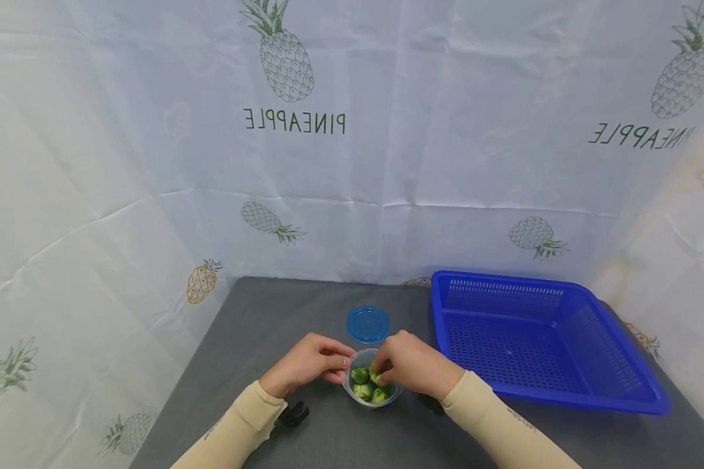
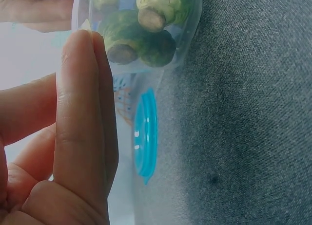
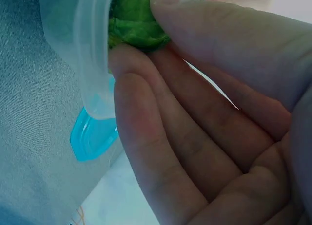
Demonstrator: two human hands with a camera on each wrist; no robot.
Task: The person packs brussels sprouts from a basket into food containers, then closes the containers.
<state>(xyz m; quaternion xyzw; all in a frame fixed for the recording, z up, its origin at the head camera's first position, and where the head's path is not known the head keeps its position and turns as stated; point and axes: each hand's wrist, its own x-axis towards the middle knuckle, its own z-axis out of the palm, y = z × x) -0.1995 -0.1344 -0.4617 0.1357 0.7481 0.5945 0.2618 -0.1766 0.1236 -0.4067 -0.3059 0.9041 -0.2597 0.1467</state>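
Note:
A small clear plastic container (image 1: 374, 404) stands on the grey table, with several green Brussels sprouts (image 1: 362, 391) inside it. From the left, my left hand (image 1: 311, 365) pinches its rim between thumb and finger. My right hand (image 1: 413, 361) reaches in over the opposite side. Between its thumb and fingertips it pinches one Brussels sprout (image 3: 139, 25), at the container's opening. In the left wrist view, sprouts (image 2: 139, 40) show through the clear wall, cut stems toward the camera. A round blue lid (image 1: 367, 324) lies flat just behind the container.
A large blue plastic basket (image 1: 507, 352) stands at the right of the table (image 1: 258, 312). White cloth (image 1: 387, 156) printed with pineapples hangs behind and along the sides. Dark straps, partly hidden, show under both wrists.

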